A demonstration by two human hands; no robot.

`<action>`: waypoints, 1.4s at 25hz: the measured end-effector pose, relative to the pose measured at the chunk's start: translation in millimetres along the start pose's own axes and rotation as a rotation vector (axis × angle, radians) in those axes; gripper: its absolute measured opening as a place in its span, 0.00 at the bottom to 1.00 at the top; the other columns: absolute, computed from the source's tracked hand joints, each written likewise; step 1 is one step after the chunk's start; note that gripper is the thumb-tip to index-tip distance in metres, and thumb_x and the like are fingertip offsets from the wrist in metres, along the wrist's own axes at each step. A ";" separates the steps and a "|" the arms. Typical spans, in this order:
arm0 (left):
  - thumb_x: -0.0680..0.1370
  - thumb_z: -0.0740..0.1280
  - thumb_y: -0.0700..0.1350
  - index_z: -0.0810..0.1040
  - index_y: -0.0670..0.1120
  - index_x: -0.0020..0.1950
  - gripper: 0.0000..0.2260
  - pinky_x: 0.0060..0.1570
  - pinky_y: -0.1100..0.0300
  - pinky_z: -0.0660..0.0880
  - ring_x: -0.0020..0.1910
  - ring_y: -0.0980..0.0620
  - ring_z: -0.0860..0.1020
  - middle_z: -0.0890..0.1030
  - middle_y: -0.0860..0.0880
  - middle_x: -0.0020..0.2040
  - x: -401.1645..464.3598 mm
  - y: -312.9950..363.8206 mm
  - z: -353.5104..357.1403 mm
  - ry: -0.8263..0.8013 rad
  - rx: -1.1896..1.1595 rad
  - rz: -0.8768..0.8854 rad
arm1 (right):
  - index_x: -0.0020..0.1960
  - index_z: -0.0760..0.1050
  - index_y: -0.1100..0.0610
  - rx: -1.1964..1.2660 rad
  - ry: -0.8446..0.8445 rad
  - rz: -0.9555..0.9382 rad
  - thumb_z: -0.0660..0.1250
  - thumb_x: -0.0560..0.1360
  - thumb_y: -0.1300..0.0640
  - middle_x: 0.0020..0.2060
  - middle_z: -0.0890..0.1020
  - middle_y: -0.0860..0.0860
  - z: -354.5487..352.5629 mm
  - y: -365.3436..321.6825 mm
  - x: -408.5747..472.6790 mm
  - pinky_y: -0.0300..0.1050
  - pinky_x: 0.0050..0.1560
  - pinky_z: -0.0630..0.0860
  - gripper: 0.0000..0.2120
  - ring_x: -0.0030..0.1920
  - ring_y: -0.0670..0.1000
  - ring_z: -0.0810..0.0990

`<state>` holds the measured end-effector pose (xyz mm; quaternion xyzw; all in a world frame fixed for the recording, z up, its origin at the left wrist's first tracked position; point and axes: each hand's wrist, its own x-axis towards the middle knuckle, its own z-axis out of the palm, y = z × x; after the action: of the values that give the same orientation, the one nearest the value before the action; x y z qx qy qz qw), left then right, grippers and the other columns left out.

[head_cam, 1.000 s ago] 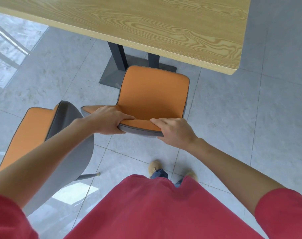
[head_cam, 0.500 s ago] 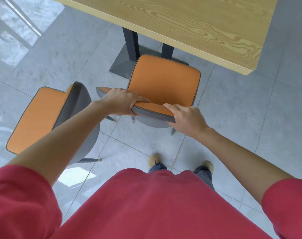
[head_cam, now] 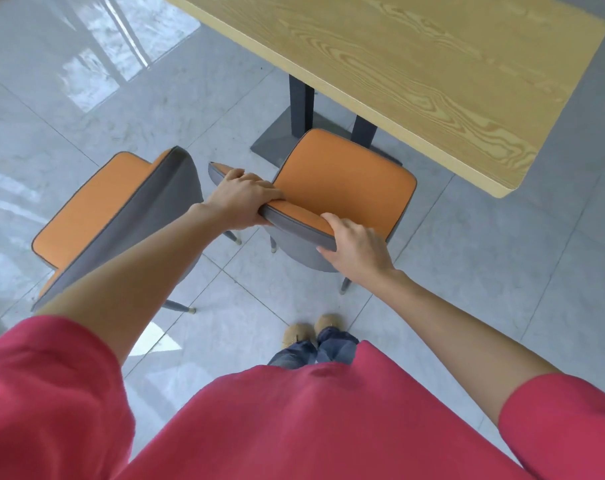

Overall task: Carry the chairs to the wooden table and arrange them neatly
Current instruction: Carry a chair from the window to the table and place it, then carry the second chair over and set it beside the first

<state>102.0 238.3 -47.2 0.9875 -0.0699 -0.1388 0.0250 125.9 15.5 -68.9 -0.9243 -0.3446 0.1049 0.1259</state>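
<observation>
An orange chair with a grey shell (head_cam: 342, 178) stands on the floor, its seat facing the wooden table (head_cam: 415, 64) and its front edge just under the table's near edge. My left hand (head_cam: 242, 199) grips the top of its backrest on the left. My right hand (head_cam: 356, 247) holds the backrest's right end, thumb on top, fingers loosening on the grey back. A second orange and grey chair (head_cam: 114, 209) stands to the left, angled away from the table.
The table's dark legs and flat base plate (head_cam: 280, 133) sit behind the held chair. Grey floor tiles (head_cam: 502, 271) spread to the right. My feet (head_cam: 311, 334) are close behind the chair. Bright window reflections lie on the floor at upper left.
The chair has slid forward toward the table and further from my body. My arms have stretched out. My right hand's grip on the backrest looks looser than before.
</observation>
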 end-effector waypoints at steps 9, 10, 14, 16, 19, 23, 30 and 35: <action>0.76 0.65 0.52 0.69 0.56 0.68 0.20 0.63 0.51 0.60 0.67 0.50 0.69 0.74 0.56 0.67 -10.1 -25.0 -15.7 -0.065 0.092 -0.011 | 0.61 0.74 0.64 -0.021 0.115 -0.158 0.74 0.68 0.55 0.43 0.85 0.59 11.5 -23.2 12.6 0.48 0.31 0.79 0.24 0.38 0.61 0.84; 0.75 0.66 0.51 0.69 0.55 0.68 0.20 0.63 0.51 0.59 0.67 0.49 0.69 0.74 0.56 0.67 -12.8 -25.2 -15.3 -0.055 0.082 -0.020 | 0.62 0.73 0.64 -0.001 0.097 -0.159 0.73 0.69 0.55 0.44 0.85 0.59 11.8 -25.6 13.4 0.49 0.33 0.79 0.25 0.39 0.61 0.84; 0.74 0.67 0.51 0.71 0.54 0.66 0.20 0.63 0.50 0.58 0.67 0.48 0.69 0.76 0.53 0.65 -18.1 -18.9 -12.0 -0.010 0.035 -0.077 | 0.67 0.68 0.63 0.009 0.062 -0.155 0.68 0.73 0.51 0.51 0.83 0.59 14.2 -26.6 12.8 0.51 0.40 0.79 0.27 0.48 0.60 0.83; 0.73 0.68 0.50 0.70 0.53 0.66 0.22 0.66 0.48 0.56 0.69 0.47 0.66 0.75 0.51 0.65 -19.5 -13.4 -10.0 0.001 0.025 -0.136 | 0.69 0.65 0.61 0.046 0.048 -0.139 0.67 0.73 0.47 0.55 0.81 0.58 11.1 -26.0 14.2 0.49 0.43 0.78 0.30 0.52 0.59 0.81; 0.74 0.68 0.49 0.65 0.50 0.70 0.26 0.71 0.45 0.49 0.74 0.47 0.59 0.69 0.49 0.70 -26.5 -5.4 -5.5 0.003 0.014 -0.234 | 0.73 0.58 0.57 0.138 -0.041 -0.206 0.64 0.72 0.40 0.66 0.74 0.57 2.9 -24.2 22.3 0.49 0.59 0.72 0.37 0.63 0.56 0.74; 0.75 0.67 0.51 0.57 0.49 0.75 0.32 0.73 0.44 0.48 0.76 0.49 0.51 0.59 0.49 0.75 -44.0 -0.6 -9.0 0.007 -0.044 -0.322 | 0.75 0.52 0.52 0.068 -0.143 -0.310 0.60 0.73 0.36 0.75 0.60 0.53 -10.8 -21.4 46.8 0.51 0.73 0.56 0.38 0.74 0.52 0.59; 0.76 0.64 0.52 0.52 0.47 0.76 0.33 0.74 0.46 0.47 0.76 0.47 0.49 0.53 0.47 0.77 -100.0 -0.4 -8.4 0.087 -0.154 -0.666 | 0.76 0.49 0.52 -0.056 -0.184 -0.590 0.61 0.75 0.43 0.77 0.54 0.52 -18.7 -57.2 78.7 0.49 0.75 0.47 0.36 0.76 0.51 0.52; 0.75 0.65 0.52 0.51 0.44 0.76 0.35 0.73 0.47 0.49 0.76 0.45 0.50 0.53 0.45 0.77 -138.8 -17.3 9.7 0.102 -0.209 -0.862 | 0.76 0.50 0.54 -0.109 -0.151 -0.743 0.63 0.75 0.48 0.77 0.52 0.54 -17.3 -100.9 100.7 0.48 0.75 0.45 0.35 0.76 0.51 0.48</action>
<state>-30.5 275.2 -20.2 0.9242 0.3639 -0.0942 0.0677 143.6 153.3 -32.6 -0.7315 -0.6695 0.1012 0.0804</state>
